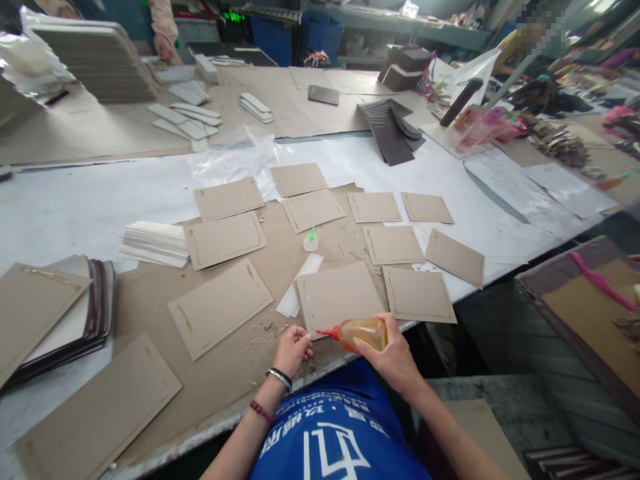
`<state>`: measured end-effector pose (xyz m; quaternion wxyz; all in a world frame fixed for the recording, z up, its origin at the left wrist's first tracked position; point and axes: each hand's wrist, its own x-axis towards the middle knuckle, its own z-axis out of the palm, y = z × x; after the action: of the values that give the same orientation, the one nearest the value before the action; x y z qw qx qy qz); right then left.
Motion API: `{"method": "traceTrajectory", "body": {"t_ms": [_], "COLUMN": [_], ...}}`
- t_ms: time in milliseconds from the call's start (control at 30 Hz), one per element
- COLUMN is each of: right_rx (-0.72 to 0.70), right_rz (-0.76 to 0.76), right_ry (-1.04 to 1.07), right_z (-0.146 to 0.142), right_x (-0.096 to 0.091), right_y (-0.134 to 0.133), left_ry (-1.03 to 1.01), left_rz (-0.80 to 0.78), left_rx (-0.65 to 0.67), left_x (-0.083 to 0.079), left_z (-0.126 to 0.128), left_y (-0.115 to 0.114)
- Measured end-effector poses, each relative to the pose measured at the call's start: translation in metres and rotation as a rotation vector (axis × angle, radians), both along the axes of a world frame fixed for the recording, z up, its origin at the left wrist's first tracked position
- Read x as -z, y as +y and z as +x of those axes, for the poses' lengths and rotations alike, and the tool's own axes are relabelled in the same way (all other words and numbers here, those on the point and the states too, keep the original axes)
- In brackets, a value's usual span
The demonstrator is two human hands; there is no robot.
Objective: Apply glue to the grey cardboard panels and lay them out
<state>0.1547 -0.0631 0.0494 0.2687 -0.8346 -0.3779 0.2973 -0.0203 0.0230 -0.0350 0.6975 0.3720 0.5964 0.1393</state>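
My right hand point(395, 357) is wrapped round a squeeze glue bottle point(364, 333) with amber liquid and a red nozzle. The bottle lies nearly level, its nozzle pointing left over the near left corner of a tan cardboard sheet point(343, 297). At that same corner, the fingers of my left hand point(293, 350) are pinched together on the sheet's edge. A line of glue shows along the sheet's left side. Just beyond it lie white strips point(300, 285) and a small round bottle with a green tip point(311, 240).
Several glue-lined cardboard pieces point(220, 307) are spread around. A stack of dark-edged boards point(75, 320) stands at left, near a pile of white strips point(154, 243). Dark sheets point(393, 133) lie farther back. Across the table is another person's hand point(164, 48).
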Motion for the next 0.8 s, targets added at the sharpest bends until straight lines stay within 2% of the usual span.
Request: {"method": "traceTrajectory", "body": {"t_ms": [467,800], "right_rx": [0.158,0.357], "right_rz": [-0.005,0.028], "right_ry": [-0.114,-0.162], "right_z": [0.028,0.066], "right_x": [-0.007,-0.002], "right_y": [-0.028,-0.051], "left_ry": [-0.004,0.036], "left_rz": [-0.013,-0.031], "left_rx": [0.025,0.027], "left_x": [0.000,-0.004], "left_z": [-0.004,-0.002], "left_y": [0.001,0.005]}}
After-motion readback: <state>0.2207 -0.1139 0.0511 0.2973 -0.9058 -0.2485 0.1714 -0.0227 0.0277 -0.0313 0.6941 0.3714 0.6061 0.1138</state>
